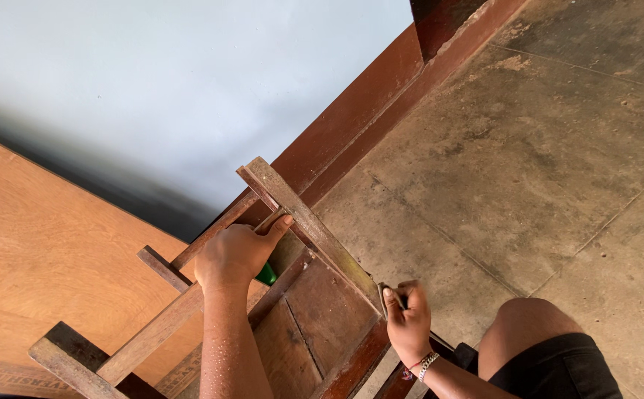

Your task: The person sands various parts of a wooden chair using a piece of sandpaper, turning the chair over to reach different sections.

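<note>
My left hand (235, 256) rests on a worn wooden frame (314, 229) made of rails and slats. It is closed on a tool with a green handle (266, 275), of which only a small part shows, and its forefinger stretches along the top rail. My right hand (409, 319), with a bracelet (427, 363) at the wrist, pinches a small thin object (383, 294) against the lower end of the same rail. I cannot tell what that object is.
A large plywood sheet (41, 244) leans at the left, behind the frame. A stained concrete floor (543, 148) spreads to the right, with a dark red skirting (381, 111) under a pale wall. My bare knee (521, 325) and black shorts are at the bottom right.
</note>
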